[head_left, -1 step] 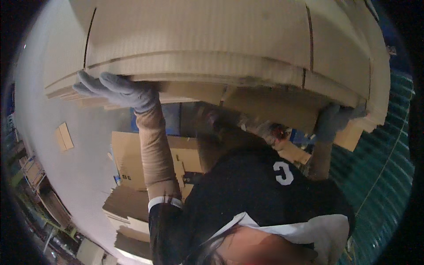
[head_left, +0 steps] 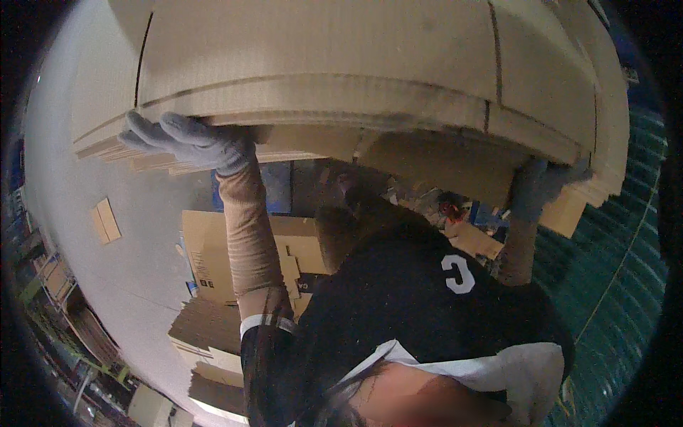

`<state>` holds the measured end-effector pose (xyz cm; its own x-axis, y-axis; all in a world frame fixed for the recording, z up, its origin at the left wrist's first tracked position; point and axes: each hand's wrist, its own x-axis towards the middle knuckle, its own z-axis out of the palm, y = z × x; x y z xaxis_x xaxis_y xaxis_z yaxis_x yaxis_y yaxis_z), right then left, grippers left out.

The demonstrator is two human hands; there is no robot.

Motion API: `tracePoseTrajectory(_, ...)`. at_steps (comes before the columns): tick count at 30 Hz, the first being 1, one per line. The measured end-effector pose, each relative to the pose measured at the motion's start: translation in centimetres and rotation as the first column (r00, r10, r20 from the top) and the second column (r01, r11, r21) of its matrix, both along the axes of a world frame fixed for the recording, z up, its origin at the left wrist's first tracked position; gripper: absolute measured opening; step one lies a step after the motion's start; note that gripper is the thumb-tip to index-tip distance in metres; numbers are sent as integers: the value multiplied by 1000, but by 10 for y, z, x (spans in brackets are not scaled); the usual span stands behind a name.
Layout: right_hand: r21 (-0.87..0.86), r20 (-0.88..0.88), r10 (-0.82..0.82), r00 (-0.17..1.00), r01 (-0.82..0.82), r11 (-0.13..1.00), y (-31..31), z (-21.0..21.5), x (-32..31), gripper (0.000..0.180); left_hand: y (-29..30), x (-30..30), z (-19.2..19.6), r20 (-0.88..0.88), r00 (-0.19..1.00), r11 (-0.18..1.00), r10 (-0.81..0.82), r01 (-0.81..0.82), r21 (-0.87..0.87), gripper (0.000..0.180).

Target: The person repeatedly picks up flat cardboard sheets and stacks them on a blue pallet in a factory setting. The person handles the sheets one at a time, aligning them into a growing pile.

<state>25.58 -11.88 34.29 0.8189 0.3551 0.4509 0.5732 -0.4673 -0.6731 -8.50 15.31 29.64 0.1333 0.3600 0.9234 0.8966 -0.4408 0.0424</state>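
Note:
A thick stack of flat cardboard sheets (head_left: 320,46) fills the top of the view, its layered near edge facing me. My left hand (head_left: 196,141), in a grey knit glove, supports that edge at the left, with fingers stretched along it and the fingertips showing. Toward the right end, my right hand (head_left: 537,186), also in a grey glove, bears against the underside of the edge. It lies in shadow and part of it is hidden by the cardboard. Both arms reach forward, the left one in a tan sleeve (head_left: 249,228).
Beside my left arm lie a flattened printed carton (head_left: 206,249) and a pile of folded cardboard (head_left: 203,327). A loose cardboard piece (head_left: 107,220) is on the grey floor (head_left: 135,277). Green ribbed sheeting (head_left: 612,263) runs along the right. Shelving (head_left: 78,313) stands at the far left.

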Motion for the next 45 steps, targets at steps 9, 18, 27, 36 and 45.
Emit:
tracePoseTrajectory(9, 21, 226, 44, 973, -50, 999, -84, -4, 4, 62, -24, -17, -11, 473, 880, 940, -47, 199, -276, 67)
tracePoseTrajectory(18, 234, 149, -546, 824, 507, 829, -121, -128, 71, 60, -30, -9, 5, 383, 899, 945, -211, 287, -153, 63)
tracePoseTrajectory(27, -108, 260, -403, 878, 441, 891, -103, -147, 209, 59, -35, 37, 17, 285, 949, 949, -133, 204, -240, 60)
tracePoseTrajectory(36, -435, 798, -64, 599, 646, 627, -95, -52, 171, 37, -19, -31, 75, 902, 423, 687, -86, 681, -254, 56)
tracePoseTrajectory(45, -455, 724, -159, 671, 639, 621, -6, 52, 114, 40, 0, -83, 74, 578, 778, 781, -244, 512, -359, 33)
